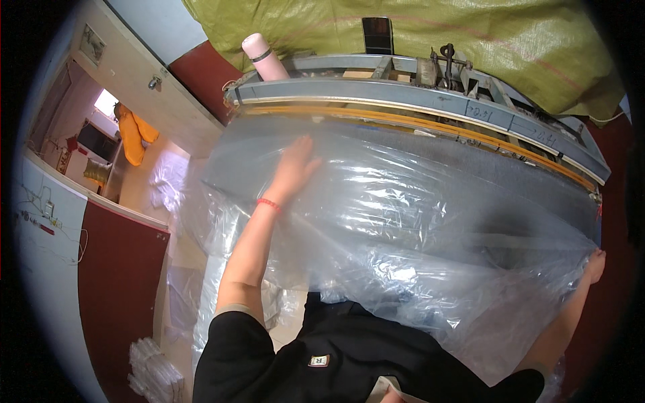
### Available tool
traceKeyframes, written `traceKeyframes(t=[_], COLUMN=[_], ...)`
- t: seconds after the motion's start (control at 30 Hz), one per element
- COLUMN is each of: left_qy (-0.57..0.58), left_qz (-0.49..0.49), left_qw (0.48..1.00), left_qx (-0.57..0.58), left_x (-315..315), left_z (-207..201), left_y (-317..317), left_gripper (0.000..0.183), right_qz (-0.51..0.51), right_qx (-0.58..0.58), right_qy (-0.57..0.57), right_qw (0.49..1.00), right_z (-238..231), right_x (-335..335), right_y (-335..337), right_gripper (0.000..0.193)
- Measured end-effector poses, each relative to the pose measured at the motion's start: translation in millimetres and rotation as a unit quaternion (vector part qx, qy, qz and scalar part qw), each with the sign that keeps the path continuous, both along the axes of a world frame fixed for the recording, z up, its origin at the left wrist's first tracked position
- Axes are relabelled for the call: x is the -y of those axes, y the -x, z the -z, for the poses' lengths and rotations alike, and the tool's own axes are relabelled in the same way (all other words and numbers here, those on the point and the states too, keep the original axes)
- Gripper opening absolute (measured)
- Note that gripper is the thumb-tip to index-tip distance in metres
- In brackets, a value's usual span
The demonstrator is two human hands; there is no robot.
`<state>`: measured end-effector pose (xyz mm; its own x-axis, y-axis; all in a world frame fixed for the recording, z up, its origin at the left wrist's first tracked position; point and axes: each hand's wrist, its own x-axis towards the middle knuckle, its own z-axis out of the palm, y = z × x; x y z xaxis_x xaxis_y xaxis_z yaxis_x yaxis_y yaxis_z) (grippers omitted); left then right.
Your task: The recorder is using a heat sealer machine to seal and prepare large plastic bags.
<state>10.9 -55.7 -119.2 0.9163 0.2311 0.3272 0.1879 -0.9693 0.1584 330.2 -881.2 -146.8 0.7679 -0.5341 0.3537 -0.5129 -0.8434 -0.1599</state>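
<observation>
A wide sheet of clear plastic film (390,195) is spread over a dark grey work surface (443,151) and hangs down over its near edge toward my body. My left hand (294,168), with a red bracelet at the wrist, lies flat on the film left of the middle, fingers stretched out. At the far right, my right hand (594,263) is closed on the film's edge, which is pulled into creases there. Behind the surface runs a long blue-grey metal bar (416,101), with a yellow strip (430,121) along its near side.
A pink bottle (264,57) stands behind the bar's left end; a metal clamp-like fitting (448,67) sits farther right. Yellow-green woven sheeting (484,40) hangs at the back. At left, a door (134,67) stands ajar. Folded clear plastic (154,369) lies at lower left.
</observation>
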Motion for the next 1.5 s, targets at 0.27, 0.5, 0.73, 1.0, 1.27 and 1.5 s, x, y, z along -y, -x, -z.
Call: traceKeyframes(t=[0.27, 0.5, 0.73, 1.0, 1.27, 1.5], left_qy=[0.088, 0.026, 0.088, 0.131, 0.158, 0.146], left_qz=[-0.079, -0.202, -0.172, -0.292, -0.343, -0.358], left_qw=[0.985, 0.966, 0.954, 0.872, 0.858, 0.851], left_qx=[0.124, 0.157, 0.231, 0.37, 0.347, 0.356], left_x=[-38.7, -52.4, -60.7, -127.5, -184.7, -196.8], left_z=[-1.9, -0.9, 2.3, 23.5, 36.8, 37.2], left_y=[-22.9, -25.0, -43.0, -44.8, -77.0, -80.5], left_gripper=[0.029, 0.021, 0.014, 0.026, 0.031, 0.041], right_qz=[-0.202, -0.208, -0.173, -0.177, -0.232, -0.163], right_qx=[0.247, 0.276, 0.14, 0.333, 0.357, 0.354], right_qy=[-0.42, -0.582, -0.358, -0.014, -0.272, -0.261], right_qw=[0.85, 0.737, 0.907, 0.926, 0.863, 0.883], right_z=[26.0, 15.2, -6.4, 0.5, 5.2, 4.8], right_x=[66.1, 64.0, 101.8, -73.6, -123.3, -132.2], right_y=[-5.0, 17.1, -11.4, -65.9, -108.2, -118.8], right_gripper=[0.031, 0.028, 0.031, 0.027, 0.022, 0.023])
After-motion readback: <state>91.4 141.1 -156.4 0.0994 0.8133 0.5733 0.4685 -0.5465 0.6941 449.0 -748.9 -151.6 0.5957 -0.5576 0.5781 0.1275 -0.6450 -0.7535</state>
